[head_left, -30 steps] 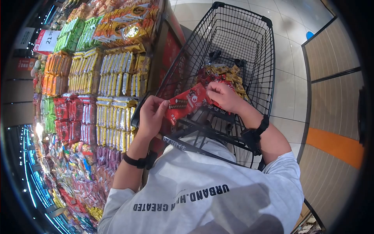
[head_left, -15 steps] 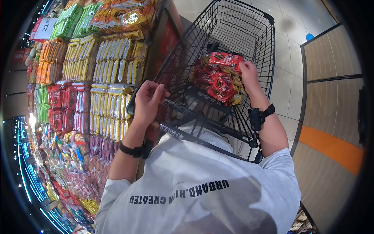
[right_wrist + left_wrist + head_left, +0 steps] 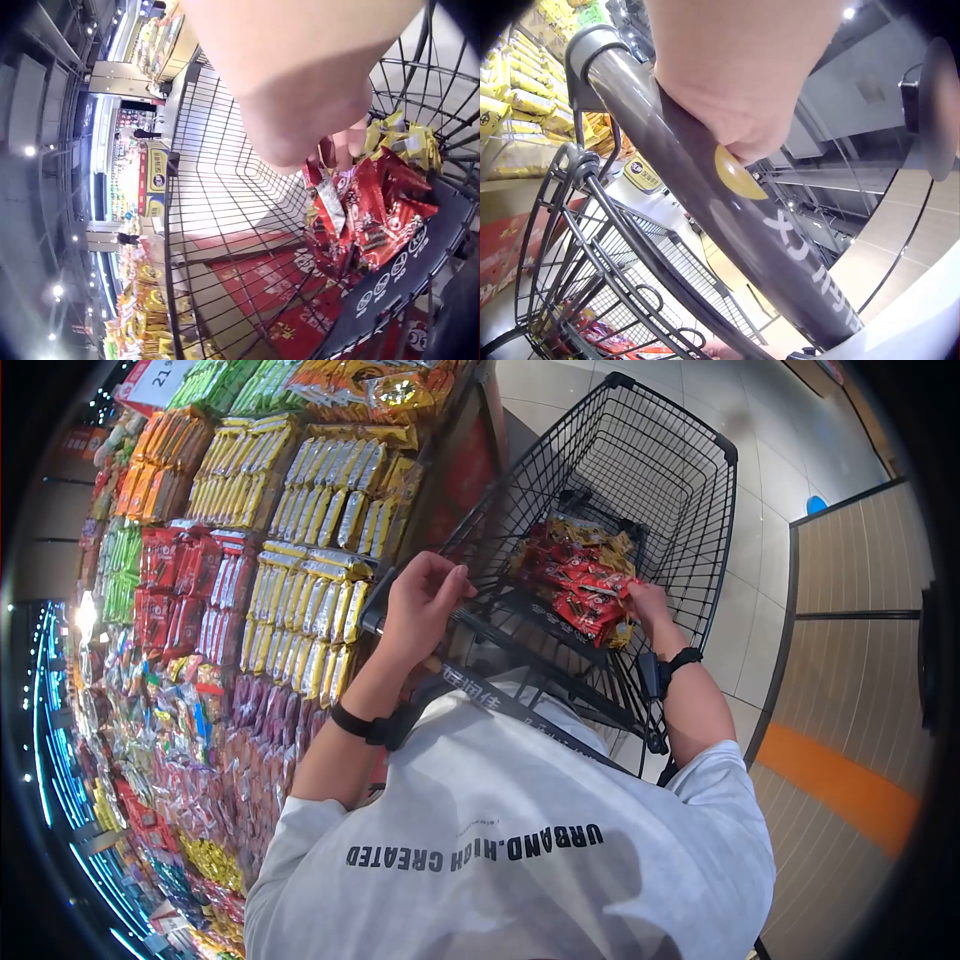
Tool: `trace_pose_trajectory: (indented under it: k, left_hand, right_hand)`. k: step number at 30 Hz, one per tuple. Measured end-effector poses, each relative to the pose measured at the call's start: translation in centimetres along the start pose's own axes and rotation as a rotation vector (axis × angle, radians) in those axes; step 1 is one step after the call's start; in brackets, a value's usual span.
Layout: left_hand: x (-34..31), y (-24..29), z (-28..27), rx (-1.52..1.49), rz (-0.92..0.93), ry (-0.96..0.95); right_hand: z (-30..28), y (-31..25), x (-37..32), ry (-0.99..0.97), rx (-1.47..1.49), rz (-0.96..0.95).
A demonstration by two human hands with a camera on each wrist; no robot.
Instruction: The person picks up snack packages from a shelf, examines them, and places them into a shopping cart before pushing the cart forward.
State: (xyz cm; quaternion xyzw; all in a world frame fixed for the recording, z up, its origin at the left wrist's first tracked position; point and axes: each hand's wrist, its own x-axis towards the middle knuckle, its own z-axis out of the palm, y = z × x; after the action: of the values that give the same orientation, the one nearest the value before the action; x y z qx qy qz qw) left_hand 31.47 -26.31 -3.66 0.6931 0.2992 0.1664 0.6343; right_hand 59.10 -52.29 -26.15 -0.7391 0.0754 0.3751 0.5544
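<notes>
In the head view, my right hand (image 3: pixel 652 608) reaches into the cart and pinches the edge of a red snack packet (image 3: pixel 622 588) on a pile of red packets (image 3: pixel 575 575). The right wrist view shows the hand's fingers (image 3: pixel 349 142) against red packets (image 3: pixel 375 206), beside yellow ones (image 3: pixel 409 142). My left hand (image 3: pixel 425 605) hangs over the left end of the cart handle with loosely curled fingers and holds nothing. In the left wrist view that hand (image 3: pixel 742 105) is right by the grey handle (image 3: pixel 697 180); whether it touches the bar is unclear.
The black wire cart (image 3: pixel 665 440) stands in front of my body. Along its left side runs a display with stacked yellow packets (image 3: pixel 310 600), red packets (image 3: pixel 180 560) and orange packets (image 3: pixel 165 460). A wood-slatted panel (image 3: pixel 860 580) stands on the right, past the tiled floor (image 3: pixel 765 540).
My left hand has let go of the red packet that both hands held. The right hand has carried it down into the cart, then drawn back towards me over the pile. The head view has shifted.
</notes>
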Motion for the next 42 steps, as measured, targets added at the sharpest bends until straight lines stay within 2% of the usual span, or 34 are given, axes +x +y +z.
trace_pose_trajectory:
  k: [1, 2, 4, 6, 8, 10, 12, 16, 18, 19, 21, 25, 27, 29, 30, 31, 32, 34, 35, 36, 37, 39, 41, 42]
  left_hand:
    - [0.0, -0.1, 0.0, 0.0, -0.002, -0.004]
    - [0.1, -0.2, -0.1, 0.0, -0.004, -0.009]
    - [0.1, -0.6, -0.4, 0.002, 0.017, -0.004]
    - [0.1, -0.3, -0.3, 0.045, 0.019, -0.007]
    - [-0.1, 0.1, -0.2, 0.036, 0.014, -0.006]
    - [-0.2, 0.1, -0.3, 0.029, 0.01, -0.01]
    - [-0.1, -0.3, -0.4, 0.051, 0.029, -0.022]
    - [-0.4, -0.4, -0.4, 0.091, 0.038, -0.032]
    - [-0.4, -0.6, -0.3, 0.077, 0.068, -0.036]
    - [-0.5, -0.6, -0.3, 0.081, 0.078, -0.038]
    - [-0.6, -0.5, -0.3, 0.106, 0.089, -0.043]
    - [-0.8, 0.0, -0.3, 0.163, 0.108, -0.039]
    - [-0.9, 0.1, -0.3, 0.163, 0.122, -0.041]
    - [-1.3, 0.1, -0.5, 0.162, 0.126, -0.043]
    - [-1.4, 0.0, -0.8, 0.165, 0.204, -0.11]
    - [-1.7, -0.1, -1.2, 0.166, 0.281, -0.178]
    - [-1.8, 0.0, -1.7, 0.162, 0.281, -0.183]
    - [-1.9, 0.7, -2.8, 0.439, 0.419, -0.412]
    - [-1.8, 1.2, -3.3, 0.434, 0.421, -0.42]
    - [-1.7, 1.7, -3.9, 0.635, 0.556, -0.476]
    - [-1.7, 2.0, -4.5, 0.839, 0.693, -0.528]
    - [-1.8, 1.8, -5.8, 0.929, 0.711, -0.569]
    - [-1.5, 1.3, -6.6, 1.074, 0.734, -0.618]
    - [-1.3, 0.9, -6.6, 1.071, 0.751, -0.631]
  right_hand:
    - [0.0, 0.4, 0.2, -0.04, -0.134, -0.021]
    - [0.0, 0.7, 0.5, -0.044, -0.137, -0.026]
    - [-0.1, 1.2, 0.4, -0.095, -0.498, 0.033]
    - [0.3, 2.8, 1.5, -0.103, -0.508, 0.018]
    - [0.7, 3.4, 1.8, -0.145, -0.738, -0.071]
    - [1.1, 3.9, 1.5, -0.17, -0.711, -0.119]
    - [1.6, 4.1, 0.9, -0.289, -0.61, 0.073]
    - [1.8, 4.7, -1.3, -0.39, -0.644, 0.198]
    - [1.2, 6.5, -0.3, -0.57, -0.622, 0.228]
    - [1.2, 6.3, -0.5, -0.57, -0.625, 0.232]
    - [1.5, 5.9, -1.0, -0.548, -0.771, 0.125]
    - [1.7, 8.1, 0.3, -0.597, -0.827, 0.044]
    - [2.2, 8.6, -0.5, -0.5, -0.799, -0.193]
    - [1.7, 7.5, 0.6, -0.522, -0.79, -0.191]
    - [1.5, 6.8, 1.3, -0.546, -0.782, -0.193]
    - [2.1, 5.0, 0.5, -0.404, -0.783, 0.013]
    - [2.1, 2.7, -1.1, -0.399, -0.782, 0.016]
    - [1.7, -0.9, -3.6, -0.449, -0.684, 0.024]
    - [1.6, -1.7, -4.1, -0.489, -0.524, 0.109]
    - [1.5, -2.3, -4.8, -0.482, -0.522, 0.113]
    - [1.9, -4.2, -6.8, -0.487, -0.547, 0.05]
    - [2.2, -7.2, -10.8, -0.477, -0.561, -0.021]
    - [1.7, -9.0, -16.1, -0.602, -0.648, -0.364]
    - [1.8, -10.9, -20.1, -0.625, -0.695, -0.29]
